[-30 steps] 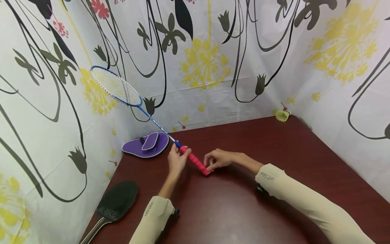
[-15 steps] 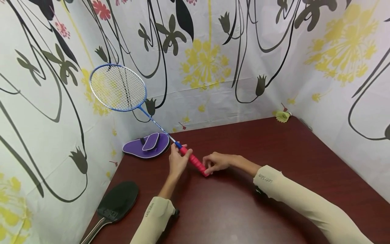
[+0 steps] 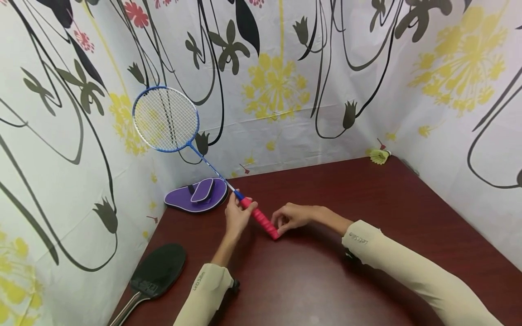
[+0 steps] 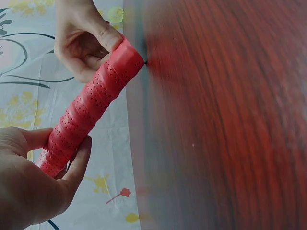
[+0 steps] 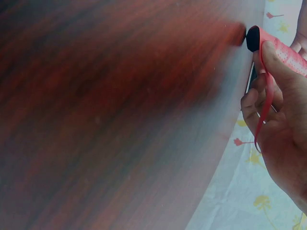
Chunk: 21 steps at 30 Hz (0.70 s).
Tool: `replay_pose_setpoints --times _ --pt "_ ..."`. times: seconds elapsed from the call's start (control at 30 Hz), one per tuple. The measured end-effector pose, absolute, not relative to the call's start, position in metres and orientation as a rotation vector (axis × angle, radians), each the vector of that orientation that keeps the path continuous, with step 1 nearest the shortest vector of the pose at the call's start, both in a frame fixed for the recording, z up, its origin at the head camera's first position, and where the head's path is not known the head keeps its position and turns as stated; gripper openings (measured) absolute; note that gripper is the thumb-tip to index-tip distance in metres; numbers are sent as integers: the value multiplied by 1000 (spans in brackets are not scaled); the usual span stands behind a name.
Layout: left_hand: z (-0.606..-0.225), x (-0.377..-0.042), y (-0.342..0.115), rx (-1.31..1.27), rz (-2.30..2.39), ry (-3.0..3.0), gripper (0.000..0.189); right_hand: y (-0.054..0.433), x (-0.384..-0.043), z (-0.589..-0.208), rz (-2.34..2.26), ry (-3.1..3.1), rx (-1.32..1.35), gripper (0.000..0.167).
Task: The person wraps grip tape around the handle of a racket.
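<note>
A blue and white badminton racket (image 3: pixel 167 118) is held up at a slant, its strung head to the upper left. My left hand (image 3: pixel 238 217) grips the upper part of its handle, thumb and fingers round it. Red perforated grip tape (image 4: pixel 91 105) winds round the handle in overlapping turns. At the butt end my right hand (image 3: pixel 294 216) pinches the grip tape, thumb pressed on it and the other fingers curled. In the right wrist view a loose tail of the tape (image 5: pixel 266 103) hangs past the fingers, beside the black butt cap (image 5: pixel 253 39).
A black table tennis bat (image 3: pixel 159 271) lies at the left edge of the brown table (image 3: pixel 318 280). Behind it lies a purple bat case (image 3: pixel 179 199). A yellow shuttlecock (image 3: pixel 379 156) rests in the far right corner. Patterned cloth (image 3: pixel 277 140) hangs along the table's back and sides.
The racket has rolled about its shaft, so its narrow-looking head now shows a wide face. The butt end has dipped slightly. Both hands stay at nearly the same places on the handle.
</note>
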State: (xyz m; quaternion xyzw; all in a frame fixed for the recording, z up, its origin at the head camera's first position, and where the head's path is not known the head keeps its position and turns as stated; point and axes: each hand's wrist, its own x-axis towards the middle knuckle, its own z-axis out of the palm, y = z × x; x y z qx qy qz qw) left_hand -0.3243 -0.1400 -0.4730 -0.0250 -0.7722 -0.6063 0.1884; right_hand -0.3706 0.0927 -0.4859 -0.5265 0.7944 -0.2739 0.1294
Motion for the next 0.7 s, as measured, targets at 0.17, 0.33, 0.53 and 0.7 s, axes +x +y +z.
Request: replay_pose_setpoints --times 0.17,0.33,0.53,0.7 --pt "-473 -324 -144 -121 -1791 -2162 77 93 -370 -485 -805 2298 -1537 20" --pt "-475 -324 -145 -172 -1818 -2194 80 92 -371 -489 -847 2271 -1517 20" --pt "-475 -323 -144 -176 -1810 -2210 80 91 -372 -490 -847 2308 -1567 19" --pt "-474 -323 -140 -108 -1675 -2207 65 90 -372 -487 -825 2338 -1598 19"
